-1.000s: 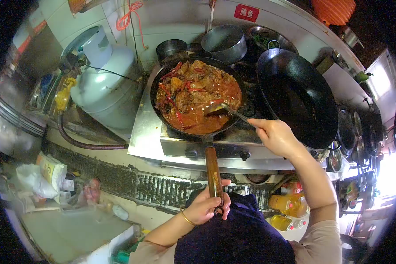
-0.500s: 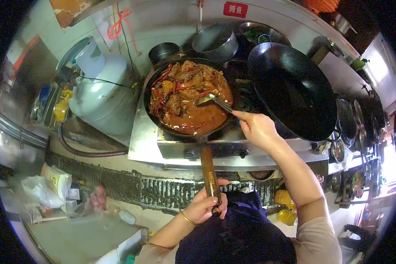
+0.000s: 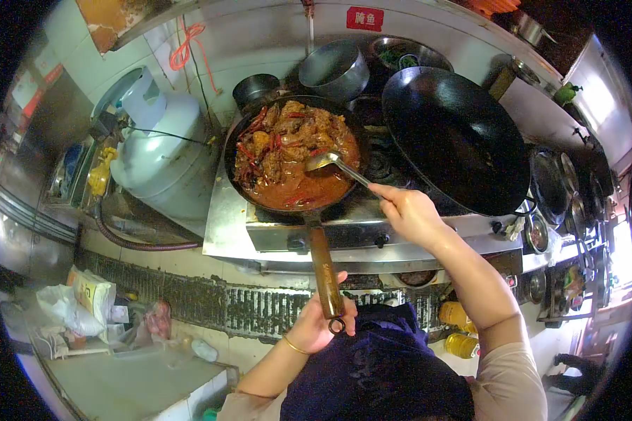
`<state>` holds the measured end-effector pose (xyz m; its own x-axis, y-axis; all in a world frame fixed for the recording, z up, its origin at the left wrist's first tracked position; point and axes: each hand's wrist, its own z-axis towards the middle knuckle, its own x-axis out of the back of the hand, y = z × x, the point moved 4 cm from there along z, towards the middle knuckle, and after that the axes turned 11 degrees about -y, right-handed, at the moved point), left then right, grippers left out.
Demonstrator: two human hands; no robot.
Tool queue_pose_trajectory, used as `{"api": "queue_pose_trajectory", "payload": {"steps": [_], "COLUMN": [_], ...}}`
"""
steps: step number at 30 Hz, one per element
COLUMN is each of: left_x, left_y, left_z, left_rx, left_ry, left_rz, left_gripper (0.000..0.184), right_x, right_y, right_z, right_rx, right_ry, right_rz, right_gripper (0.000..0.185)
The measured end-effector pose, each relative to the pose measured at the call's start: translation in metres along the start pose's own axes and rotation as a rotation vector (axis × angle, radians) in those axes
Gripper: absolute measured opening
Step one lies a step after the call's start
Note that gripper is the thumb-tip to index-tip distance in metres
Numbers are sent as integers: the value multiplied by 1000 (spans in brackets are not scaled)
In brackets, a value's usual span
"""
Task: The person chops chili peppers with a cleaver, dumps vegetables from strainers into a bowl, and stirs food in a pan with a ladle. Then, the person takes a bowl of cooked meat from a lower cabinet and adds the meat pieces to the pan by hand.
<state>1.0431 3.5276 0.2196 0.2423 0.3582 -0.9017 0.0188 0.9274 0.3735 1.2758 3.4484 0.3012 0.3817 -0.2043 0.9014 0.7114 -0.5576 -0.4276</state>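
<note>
A black frying pan [image 3: 229,184] sits on the stove, full of chunky stew [image 3: 274,158] with red chillies in brown sauce. My left hand [image 3: 314,328] is around its wooden handle [image 3: 323,270] from below, near the ring at the end; one finger sticks up beside the handle. My right hand [image 3: 409,212] grips the metal handle of a ladle [image 3: 349,170]. The ladle's bowl dips into the sauce near the pan's middle, partly sunk.
A large black wok [image 3: 456,140] rests tilted right of the pan. Behind stand a small dark pot [image 3: 255,90] and a metal pot [image 3: 335,70]. At left is a gas cylinder [image 3: 165,151] with a hose [image 3: 133,243]. A drain grating [image 3: 211,302] runs below the stove [image 3: 225,228].
The view has shifted slightly. The pan's handle has turned and sits higher in my left hand, whose thumb no longer shows across it. The ladle's bowl has moved a little within the sauce.
</note>
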Motion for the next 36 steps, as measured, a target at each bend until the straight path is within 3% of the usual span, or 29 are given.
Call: {"api": "queue_pose_trajectory", "payload": {"steps": [3,4,6,7,10,11,14,15,19,21,24,27,36], "left_x": [26,21,54,39,4,-12,-43,-41,7,31,55,65,69], "left_y": [3,22,65,95,180,202,236,237,229,214,194,189,192], "left_z": [-19,-14,-34,-28,7,30,132,165,272,302,324,329,334], "left_rx": [-126,-267,-478,-583,-669,-584,-443,-384,-60,37,163,183,327], "left_ry": [470,641,619,850,685,692,301,230,-116,-357,-472,-587,-637], "left_rz": [-110,86,361,430,1220,1420,2011,2079,2820,2969,3059,3111,3141], "left_gripper": [43,28,12,8,5,4,4,5,9,9,10,10,5], "right_x": [2,3,-2,-4,-17,-25,-38,-35,-39,-48,-52,-50,-49], "right_y": [-2,-3,1,2,3,7,8,4,2,4,2,-1,-2], "right_z": [-11,-13,-18,-22,-31,-34,-46,-52,-69,-76,-87,-92,-85], "right_rx": [61,81,132,112,141,125,149,133,50,103,108,43,115], "right_ry": [48,60,88,59,72,66,93,90,32,159,214,93,130], "right_rz": [111,165,222,231,194,179,220,239,316,254,253,306,291], "right_gripper": [36,35,36,37,39,40,41,41,42,45,47,47,49]}}
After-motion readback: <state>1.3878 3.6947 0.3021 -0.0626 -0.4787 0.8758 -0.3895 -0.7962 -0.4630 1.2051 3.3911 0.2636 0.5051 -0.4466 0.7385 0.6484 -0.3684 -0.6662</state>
